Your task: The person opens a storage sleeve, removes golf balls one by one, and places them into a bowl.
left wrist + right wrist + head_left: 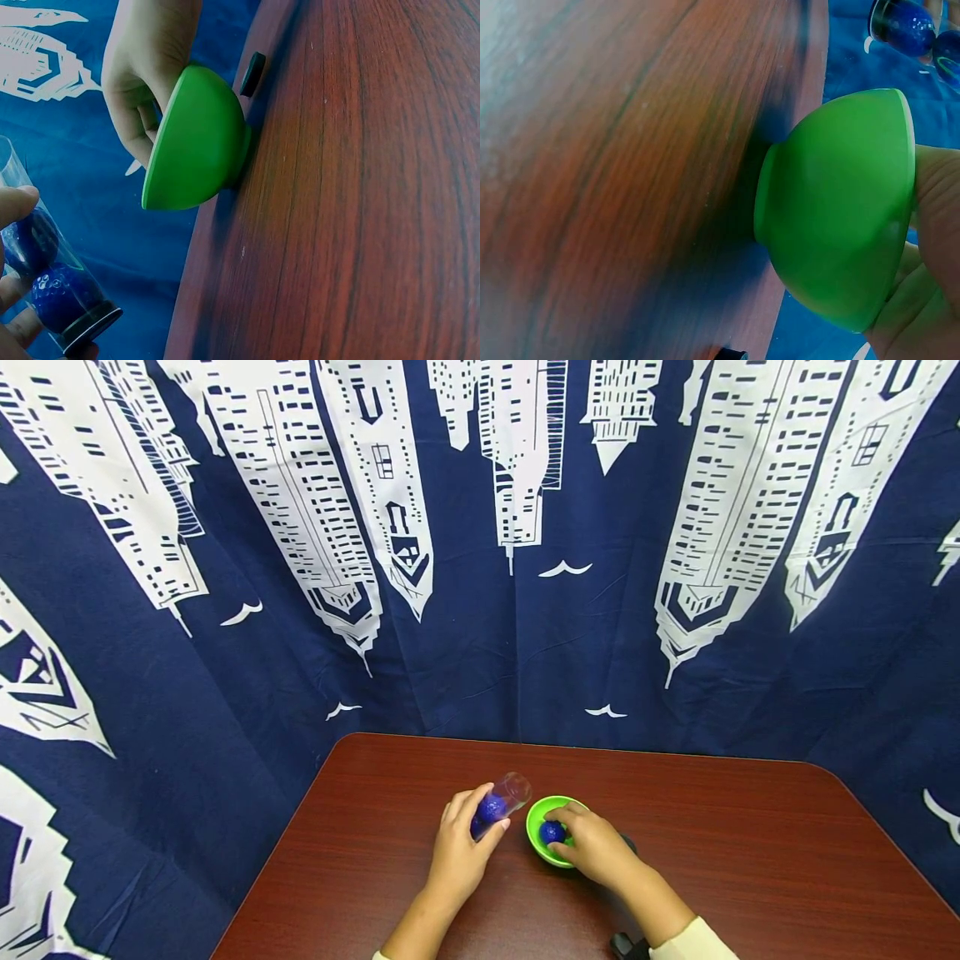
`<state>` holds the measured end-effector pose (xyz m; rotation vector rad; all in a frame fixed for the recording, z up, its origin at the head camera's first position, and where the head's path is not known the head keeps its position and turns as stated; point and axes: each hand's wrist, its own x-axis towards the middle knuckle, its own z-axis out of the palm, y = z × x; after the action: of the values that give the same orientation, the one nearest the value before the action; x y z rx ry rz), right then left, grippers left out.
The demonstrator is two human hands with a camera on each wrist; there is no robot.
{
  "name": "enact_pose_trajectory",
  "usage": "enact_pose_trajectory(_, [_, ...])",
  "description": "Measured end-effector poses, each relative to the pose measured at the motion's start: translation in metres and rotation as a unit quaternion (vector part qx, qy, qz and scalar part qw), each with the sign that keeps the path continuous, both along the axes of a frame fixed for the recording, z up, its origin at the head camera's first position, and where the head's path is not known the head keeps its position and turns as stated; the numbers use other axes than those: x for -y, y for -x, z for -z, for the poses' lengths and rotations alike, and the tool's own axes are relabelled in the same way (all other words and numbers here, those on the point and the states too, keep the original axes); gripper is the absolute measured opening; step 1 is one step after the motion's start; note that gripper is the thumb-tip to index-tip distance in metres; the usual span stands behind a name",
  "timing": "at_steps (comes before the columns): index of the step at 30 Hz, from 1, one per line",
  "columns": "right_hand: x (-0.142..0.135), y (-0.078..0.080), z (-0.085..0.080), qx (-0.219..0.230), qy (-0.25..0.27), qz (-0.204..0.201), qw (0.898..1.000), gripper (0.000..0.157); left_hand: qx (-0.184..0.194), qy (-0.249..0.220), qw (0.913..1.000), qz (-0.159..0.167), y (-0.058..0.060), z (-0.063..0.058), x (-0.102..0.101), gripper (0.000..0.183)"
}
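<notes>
My left hand grips a clear plastic tube, tilted with its upper end toward the bowl. Two dark blue golf balls sit inside it, above a black end cap. To the right, a green bowl stands on the table. Another blue golf ball lies in the bowl, between the thumb and fingers of my right hand, which pinch it from either side. Both wrist views show the bowl from outside, its wall hiding this ball and the fingertips.
On the reddish-brown wooden table, a small black round cap lies just beyond the bowl, mostly hidden behind my right hand in the head view. A dark blue cloth with white buildings hangs behind the table's far edge.
</notes>
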<state>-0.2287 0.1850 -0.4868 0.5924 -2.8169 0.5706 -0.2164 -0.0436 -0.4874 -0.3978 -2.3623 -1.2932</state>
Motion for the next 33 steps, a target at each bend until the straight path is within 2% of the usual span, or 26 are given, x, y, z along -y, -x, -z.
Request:
enact_pose_trajectory(18, [-0.0012,-0.0021,-0.0016,-0.009,0.025,-0.013,1.0,0.04,-0.003,0.004,1.0,0.002,-0.0007,0.001,-0.0017,0.055])
enact_pose_trajectory(25, [-0.0037,-0.0044,-0.0012,-0.024,0.068,0.001,0.997,0.034,0.003,0.001,1.0,0.007,-0.0021,-0.0004,-0.0026,0.055])
enact_pose_trajectory(33, [-0.0055,-0.007,-0.0008,-0.052,0.116,0.013,0.992,0.034,0.004,-0.002,1.0,0.008,-0.0018,-0.0003,-0.0021,0.054])
